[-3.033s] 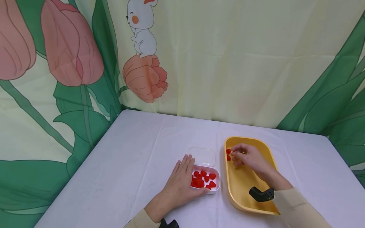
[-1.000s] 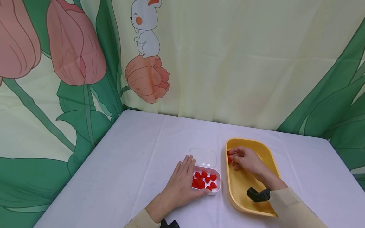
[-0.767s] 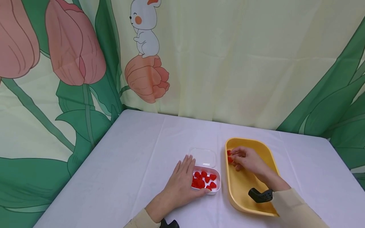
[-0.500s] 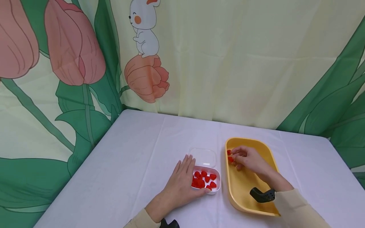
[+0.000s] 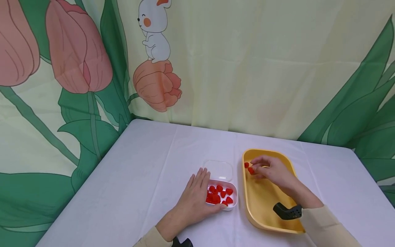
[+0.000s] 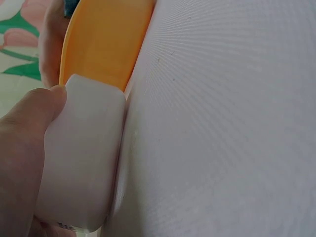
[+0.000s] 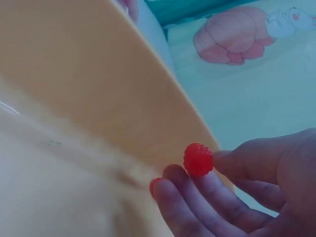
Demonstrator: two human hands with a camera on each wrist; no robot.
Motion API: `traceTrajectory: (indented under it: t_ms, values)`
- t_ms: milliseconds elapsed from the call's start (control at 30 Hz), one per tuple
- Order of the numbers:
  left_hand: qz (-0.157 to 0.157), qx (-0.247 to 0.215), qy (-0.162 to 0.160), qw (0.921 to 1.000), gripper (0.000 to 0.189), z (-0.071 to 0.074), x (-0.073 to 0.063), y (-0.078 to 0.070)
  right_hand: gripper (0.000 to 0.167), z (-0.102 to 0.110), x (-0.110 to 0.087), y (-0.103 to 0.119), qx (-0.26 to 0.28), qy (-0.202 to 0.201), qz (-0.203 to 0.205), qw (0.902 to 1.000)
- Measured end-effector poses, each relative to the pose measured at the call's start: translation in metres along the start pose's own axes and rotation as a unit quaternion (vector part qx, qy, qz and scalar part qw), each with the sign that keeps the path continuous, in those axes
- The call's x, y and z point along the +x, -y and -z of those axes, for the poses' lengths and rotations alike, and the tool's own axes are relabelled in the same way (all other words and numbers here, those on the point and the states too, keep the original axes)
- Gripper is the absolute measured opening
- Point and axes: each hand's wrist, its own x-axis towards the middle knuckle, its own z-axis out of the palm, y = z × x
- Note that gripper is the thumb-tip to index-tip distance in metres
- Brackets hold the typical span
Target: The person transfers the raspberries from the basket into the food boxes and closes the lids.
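My left hand [image 5: 194,197] lies along the left end of a small white box [image 5: 237,195], its fingers straight and its thumb along the near wall. Red raspberries [image 5: 217,198] lie in the box, partly covered by this hand. In the left wrist view the thumb [image 6: 29,118] touches the front wall of the white box [image 6: 84,153]. Inside the yellow tray [image 5: 262,206], my right hand [image 5: 274,171] pinches one raspberry [image 7: 198,159] between thumb and fingers. A second raspberry [image 5: 246,165] lies by the tray's left wall, partly behind a fingertip in the right wrist view.
A clear plastic lid [image 5: 218,170] lies on the white tablecloth [image 5: 139,164] behind the box. The yellow tray stands just right of the box, with a raised wall all round. A flower-print curtain [image 5: 247,68] hangs behind the table.
Over the last second my right hand has drawn a raspberry up and slightly away from the tray's left wall; it now shows between the fingertips. The left hand and box have stayed put.
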Motion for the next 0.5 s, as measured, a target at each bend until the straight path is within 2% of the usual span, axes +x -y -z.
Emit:
traceTrajectory:
  t_ms: [500]
  values:
    - [0.010, -0.001, 0.004, 0.9999, 0.109, 0.001, 0.001, -0.001, 0.036, 0.006, -0.009, 0.016, 0.005, -0.007, 0.025, 0.9996]
